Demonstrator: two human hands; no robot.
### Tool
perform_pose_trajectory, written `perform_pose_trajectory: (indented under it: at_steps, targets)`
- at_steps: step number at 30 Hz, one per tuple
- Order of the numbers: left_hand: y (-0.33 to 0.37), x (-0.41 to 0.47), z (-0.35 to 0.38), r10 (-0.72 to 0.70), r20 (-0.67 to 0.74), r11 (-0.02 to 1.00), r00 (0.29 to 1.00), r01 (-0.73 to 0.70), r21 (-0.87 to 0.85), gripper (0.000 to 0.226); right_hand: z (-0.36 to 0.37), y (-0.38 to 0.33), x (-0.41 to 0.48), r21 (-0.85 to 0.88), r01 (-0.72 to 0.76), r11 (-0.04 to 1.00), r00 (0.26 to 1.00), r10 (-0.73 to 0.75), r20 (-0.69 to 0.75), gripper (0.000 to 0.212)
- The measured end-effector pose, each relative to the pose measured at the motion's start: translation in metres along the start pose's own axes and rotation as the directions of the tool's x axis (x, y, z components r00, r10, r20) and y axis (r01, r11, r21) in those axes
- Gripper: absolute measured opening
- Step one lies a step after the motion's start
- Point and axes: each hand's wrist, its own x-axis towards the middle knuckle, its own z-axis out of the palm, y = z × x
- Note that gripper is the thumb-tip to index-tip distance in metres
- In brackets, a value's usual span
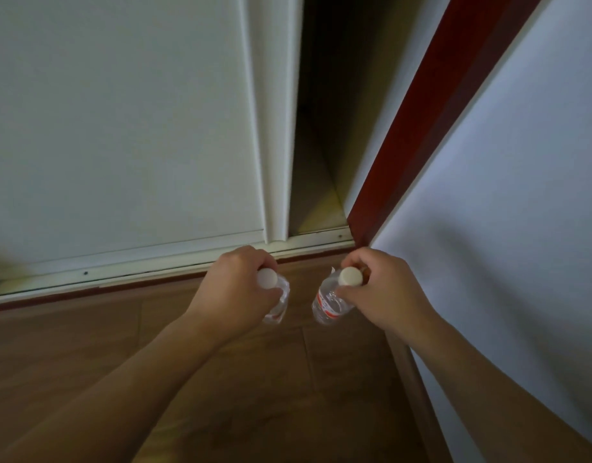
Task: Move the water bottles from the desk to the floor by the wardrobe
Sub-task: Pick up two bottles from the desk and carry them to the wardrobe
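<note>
Two clear water bottles with white caps and red-printed labels stand upright over the wooden floor (221,379), close to the wardrobe's bottom rail. My left hand (232,289) grips the neck of the left bottle (278,305) just under its cap. My right hand (378,295) grips the neck of the right bottle (328,304) the same way. The bottles are a short gap apart. Whether their bases touch the floor is hidden by my hands and the steep angle.
The white wardrobe door (121,128) fills the left, slid partly aside to show a dark opening (321,128). A red-brown door frame (421,111) and a white wall (522,195) close off the right. A white track (137,265) runs along the floor edge.
</note>
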Motion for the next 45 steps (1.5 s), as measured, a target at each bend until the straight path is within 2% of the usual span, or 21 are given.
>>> perform_pose_trajectory:
  at_steps: [4, 8, 11, 16, 32, 45]
  targets:
    - [-0.024, 0.022, 0.051, -0.016, 0.028, 1.0, 0.999, 0.016, -0.004, 0.019, 0.038, 0.039, 0.029, -0.046, -0.008, 0.999, 1.0, 0.009, 0.016, 0.028]
    - [-0.04, 0.04, 0.09, -0.027, 0.041, 1.0, 0.999, 0.027, -0.002, 0.014, 0.068, 0.069, 0.054, -0.067, -0.083, 0.994, 0.995, 0.087, 0.057, 0.03]
    - [-0.048, 0.051, 0.11, -0.01, 0.045, 1.0, 0.999, 0.01, 0.009, 0.013, 0.076, 0.08, 0.064, -0.06, -0.07, 0.996, 0.995, 0.074, 0.064, 0.023]
    - [-0.054, 0.067, 0.134, 0.024, 0.053, 1.0, 0.998, -0.024, 0.004, 0.012, 0.082, 0.091, 0.076, -0.027, -0.069, 0.997, 0.996, 0.071, 0.058, 0.024]
    - [-0.055, 0.072, 0.155, 0.044, 0.018, 0.997, 0.999, -0.042, -0.072, 0.02, 0.09, 0.104, 0.084, -0.027, -0.012, 1.0, 1.0, 0.011, -0.009, 0.025]
    - [-0.061, 0.062, 0.148, 0.037, 0.001, 0.996, 0.999, -0.036, -0.083, 0.041, 0.083, 0.104, 0.076, -0.1, -0.007, 0.995, 1.0, 0.007, -0.004, 0.051]
